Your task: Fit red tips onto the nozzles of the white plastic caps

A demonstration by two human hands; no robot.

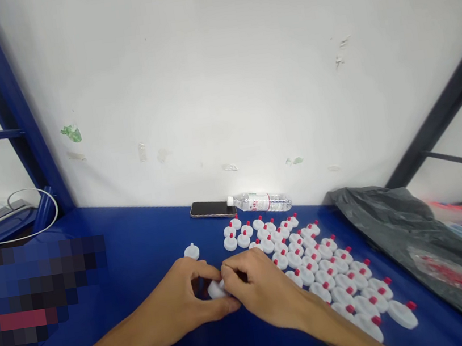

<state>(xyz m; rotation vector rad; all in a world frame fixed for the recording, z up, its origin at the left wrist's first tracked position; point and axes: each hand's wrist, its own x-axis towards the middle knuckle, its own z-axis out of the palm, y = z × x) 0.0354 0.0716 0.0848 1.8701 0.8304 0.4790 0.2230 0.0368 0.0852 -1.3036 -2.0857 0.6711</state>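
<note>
My left hand point(196, 293) grips a small white round lid point(216, 289) between thumb and fingers, low over the blue table. Against the lid's right side, my right hand point(258, 289) is closed in a pinch. Its fingertips hide whatever they hold. A single white lid point(192, 252) with a bare nozzle stands just beyond my left hand. To the right, many white lids point(327, 267) with red tips stand grouped on the table, some partly behind my right hand and forearm.
A dark phone point(212, 209) and a clear water bottle point(261, 201) lie along the wall. At right, a black plastic bag point(375, 221) carries a clear bag of small red pieces point(451, 274). The blue table point(131, 256) meets a blue metal frame point(9, 95) at left.
</note>
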